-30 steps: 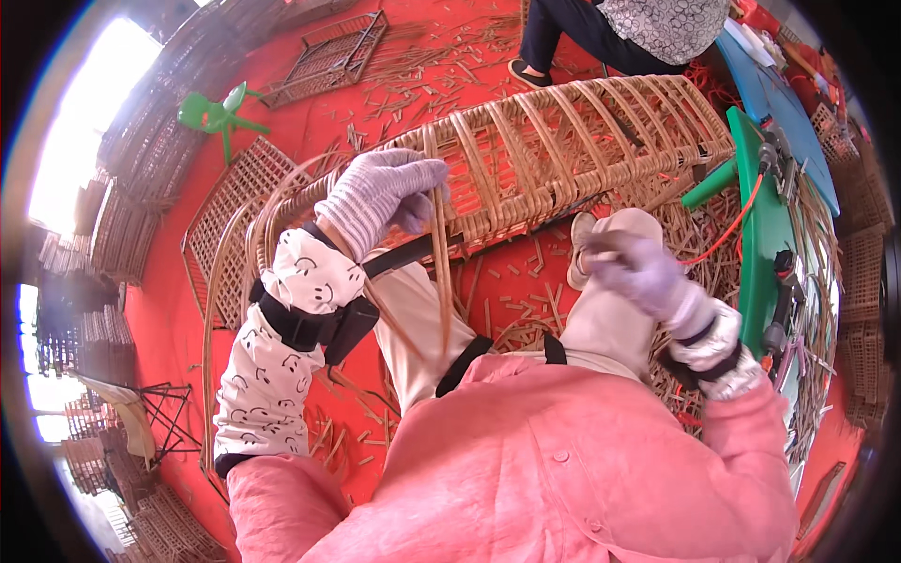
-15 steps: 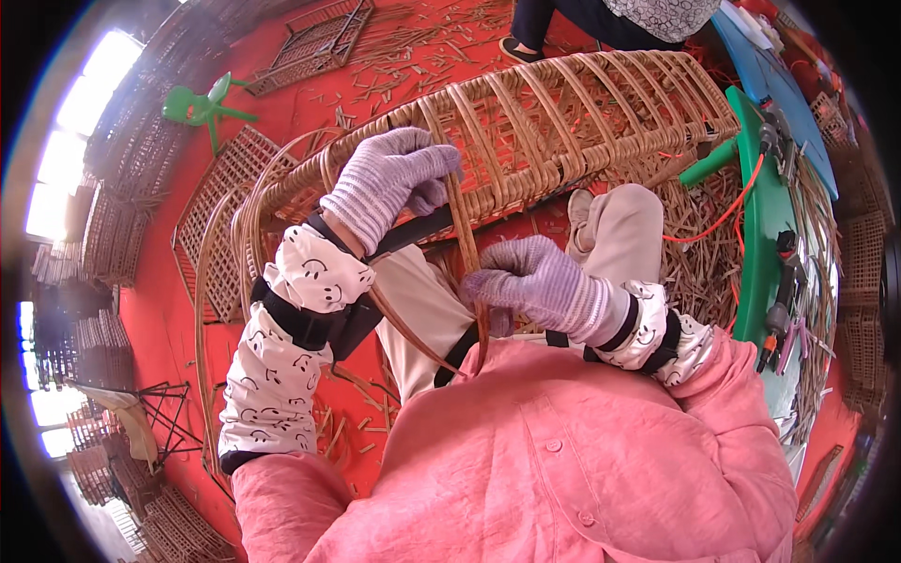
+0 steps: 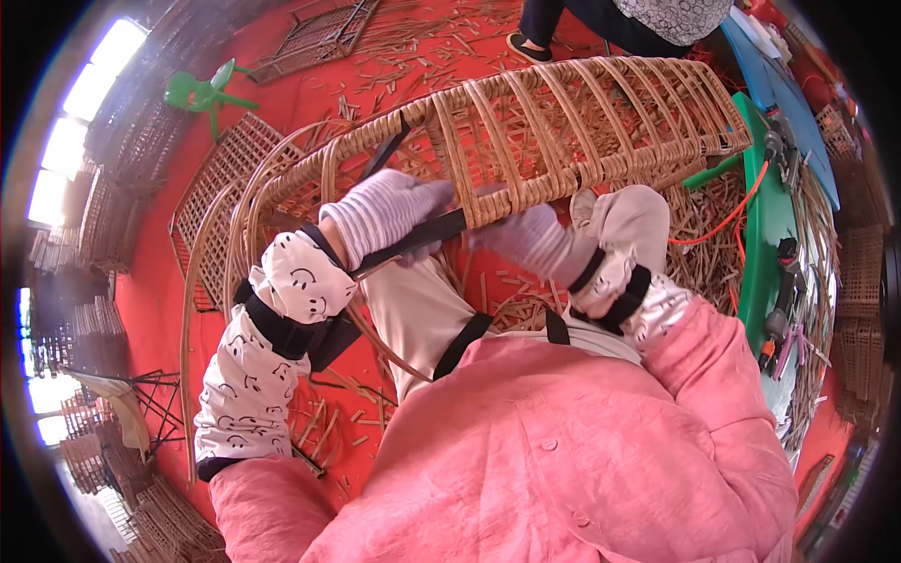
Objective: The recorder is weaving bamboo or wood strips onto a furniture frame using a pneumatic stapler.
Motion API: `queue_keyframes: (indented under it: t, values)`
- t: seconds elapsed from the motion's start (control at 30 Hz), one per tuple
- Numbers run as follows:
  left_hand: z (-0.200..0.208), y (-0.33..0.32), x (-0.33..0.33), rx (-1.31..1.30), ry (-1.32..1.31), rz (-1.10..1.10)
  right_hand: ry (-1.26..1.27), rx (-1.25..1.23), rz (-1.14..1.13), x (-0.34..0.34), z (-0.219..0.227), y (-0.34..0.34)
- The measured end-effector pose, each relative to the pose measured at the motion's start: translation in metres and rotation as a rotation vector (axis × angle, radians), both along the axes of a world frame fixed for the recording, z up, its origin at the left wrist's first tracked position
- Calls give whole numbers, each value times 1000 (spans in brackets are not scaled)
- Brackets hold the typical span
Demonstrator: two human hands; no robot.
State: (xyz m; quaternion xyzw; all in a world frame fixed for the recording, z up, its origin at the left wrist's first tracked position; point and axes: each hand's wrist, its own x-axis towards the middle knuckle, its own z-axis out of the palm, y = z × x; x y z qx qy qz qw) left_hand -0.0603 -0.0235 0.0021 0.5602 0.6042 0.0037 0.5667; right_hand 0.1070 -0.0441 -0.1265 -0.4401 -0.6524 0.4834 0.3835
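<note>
A long woven rattan frame [image 3: 582, 131] lies across in front of me, with strands wrapped over its rails. Its near rail has a bare dark bar [image 3: 413, 241] at the left end. My left hand [image 3: 380, 216], in a purple-and-white striped knit glove, is curled behind this bar, and a bit of glove shows below it. What its fingers hold is hidden. My right hand [image 3: 530, 242], gloved alike and blurred, reaches under the near rail just right of the bar's end; its fingertips are out of sight. Loose rattan strands [image 3: 194, 310] loop down beside my left forearm.
Cane scraps litter the red floor [image 3: 366, 441]. At left are a green stool [image 3: 206, 94] and a lattice panel [image 3: 211, 211]. On the right stands a green bench [image 3: 765, 253] with power tools [image 3: 784, 272]. Another person [image 3: 638, 23] sits at the far side.
Both hands have moved to the near rail: the left came down, the right went up and under. The strand stretched between them no longer shows there. The frame shifted slightly right.
</note>
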Motion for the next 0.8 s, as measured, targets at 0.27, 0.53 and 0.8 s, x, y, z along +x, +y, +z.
queue_keyframes:
  t: [0.27, 0.53, 0.8]
  values:
    - [-5, 7, -1, -79, -205, 84, -212, 430, 54, -13, -3, 40]
    - [-1, -3, -2, 135, -358, 147, 147, 397, -66, -29, -29, 48]
    - [-10, -24, -20, 1244, -270, -512, 337, -729, 277, 25, 83, -43]
